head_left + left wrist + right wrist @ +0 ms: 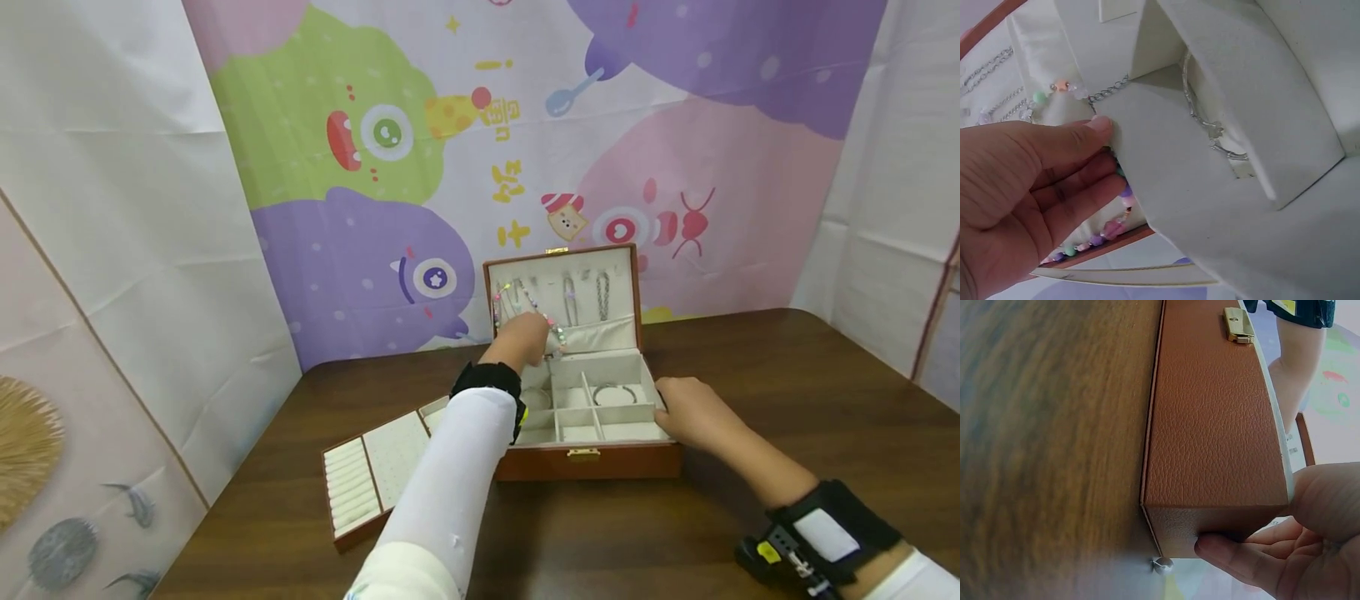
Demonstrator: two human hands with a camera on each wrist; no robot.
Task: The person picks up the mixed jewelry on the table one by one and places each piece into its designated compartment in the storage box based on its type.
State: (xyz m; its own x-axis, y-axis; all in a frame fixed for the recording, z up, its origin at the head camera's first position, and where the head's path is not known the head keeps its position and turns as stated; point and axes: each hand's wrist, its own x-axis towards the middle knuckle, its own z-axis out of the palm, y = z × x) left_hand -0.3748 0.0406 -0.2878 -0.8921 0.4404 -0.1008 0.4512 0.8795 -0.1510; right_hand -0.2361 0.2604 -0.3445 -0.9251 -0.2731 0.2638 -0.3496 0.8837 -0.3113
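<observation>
An open brown jewelry box (630,463) with cream compartments stands on the table, its lid (625,329) raised. My left hand (523,337) is at the lid's lower left and pinches a beaded necklace (1113,229) near its silver chain end (1109,91). Pastel beads of the necklace hang along the lid lining, partly hidden behind the fingers. My right hand (693,410) grips the box's right side, with the thumb (1229,553) pressed on the outer leather and the fingers over the rim. A silver bracelet (1192,116) lies in a compartment near my left hand.
Left of the box lies a lift-out tray (397,454) with ring rolls (350,487), partly behind my left sleeve. Silver necklaces (603,296) hang inside the lid. A round bracelet (615,385) sits in a right compartment. A cartoon-print cloth (390,275) hangs behind the table.
</observation>
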